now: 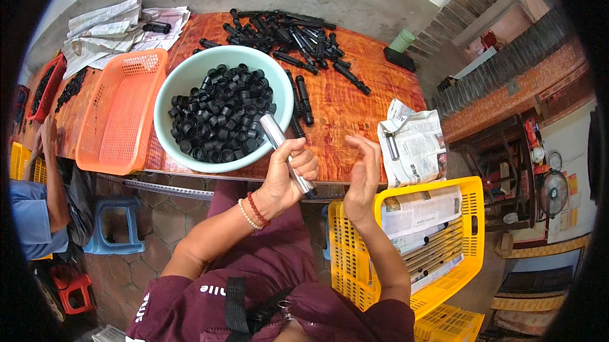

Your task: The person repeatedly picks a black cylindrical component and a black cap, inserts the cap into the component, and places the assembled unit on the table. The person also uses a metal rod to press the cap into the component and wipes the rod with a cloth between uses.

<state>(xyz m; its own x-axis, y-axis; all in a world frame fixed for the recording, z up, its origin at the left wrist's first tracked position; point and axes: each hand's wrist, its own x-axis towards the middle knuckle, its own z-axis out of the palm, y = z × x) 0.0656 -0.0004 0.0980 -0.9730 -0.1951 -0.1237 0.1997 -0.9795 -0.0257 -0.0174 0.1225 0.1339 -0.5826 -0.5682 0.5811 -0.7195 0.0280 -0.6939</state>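
My left hand [290, 167] is wrapped round a shiny silver metal tube [273, 129]. The tube slants over the table's near edge, its upper end by the basin's rim and a dark piece at its lower end. To the right, my right hand [363, 180] is raised with its fingers stretched out and nothing seen in it. A pale green basin [162, 136] full of small black plastic caps [219, 114] stands left of the tube. Farther back lies a heap of black tube-shaped parts [304, 38]. Folded newspaper [415, 145] rests at the table's right corner.
A yellow basket [477, 209] at my right holds newspaper and several thin rods [438, 250]. An orange basket [120, 110] stands left of the basin. At far left is another person's hand [47, 139]; a blue stool [114, 228] stands below. A green cup [402, 41] sits far right.
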